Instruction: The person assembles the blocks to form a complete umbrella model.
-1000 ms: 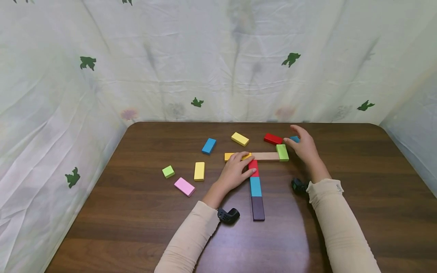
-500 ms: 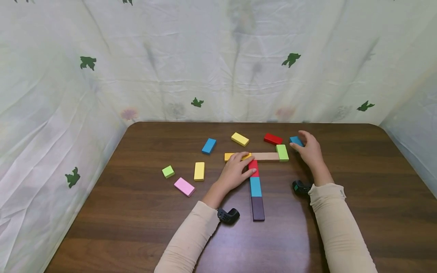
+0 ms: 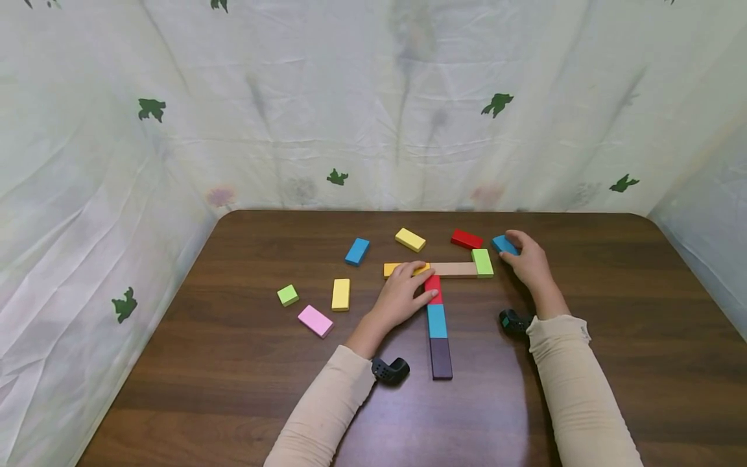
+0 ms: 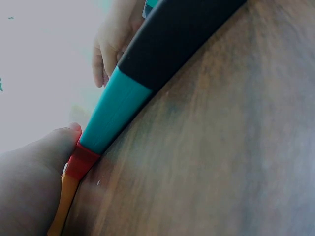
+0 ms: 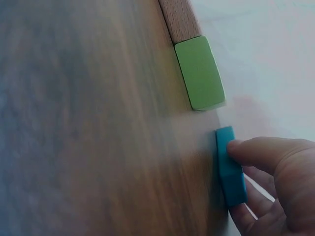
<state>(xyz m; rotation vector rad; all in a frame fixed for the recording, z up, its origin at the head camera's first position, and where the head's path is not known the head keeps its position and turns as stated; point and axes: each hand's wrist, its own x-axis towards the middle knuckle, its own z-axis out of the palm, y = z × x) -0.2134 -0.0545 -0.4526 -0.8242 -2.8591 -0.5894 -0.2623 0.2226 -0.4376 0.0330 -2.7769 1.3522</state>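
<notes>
In the head view, my right hand (image 3: 531,264) pinches a blue wooden block (image 3: 504,244) at the back right; the right wrist view shows the thumb against one face of that block (image 5: 228,164) and fingers behind. My left hand (image 3: 397,299) rests over an orange-yellow block (image 3: 391,269) and a red block (image 3: 434,287), fingers fairly straight. Its thumb touches the red block. Below the red one, a light blue block (image 3: 436,321) and a dark purple block (image 3: 441,359) continue the line. A plain wood block (image 3: 453,270) and a green block (image 3: 482,263) extend the crossing row rightward.
Loose on the brown table (image 3: 222,389) lie another red block (image 3: 467,239), two pale yellow blocks, one at the back (image 3: 410,239), another blue block (image 3: 357,251), a pink block (image 3: 316,321) and a small green block (image 3: 288,295). A white patterned curtain (image 3: 373,117) hangs behind.
My right hand has shifted right and then slightly back toward me, its fingers closing on the blue block, which has turned and slid a little. The left hand has stayed in place.
</notes>
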